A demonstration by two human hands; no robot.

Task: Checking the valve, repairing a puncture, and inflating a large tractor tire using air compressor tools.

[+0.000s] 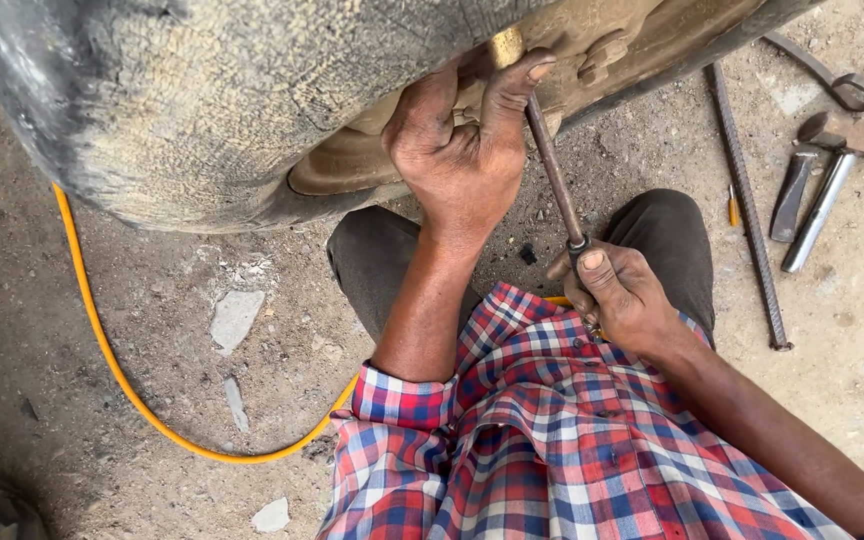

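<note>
Left hand (462, 150) clenched at brass valve stem (505, 45) on worn grey tyre (202, 100), right hand (624, 295) gripping thin rusty metal rod (555, 175): best kept rod square to stem, pressure steady.

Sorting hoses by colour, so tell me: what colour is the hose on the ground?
Yellow-orange hose, clearest in the head view.

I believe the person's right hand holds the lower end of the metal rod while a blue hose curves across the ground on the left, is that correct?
Not quite: the hose is yellow-orange, not blue, as the head view shows. The rest stands: the right hand holds the lower end of the metal rod, and the hose curves across the ground on the left.
</note>
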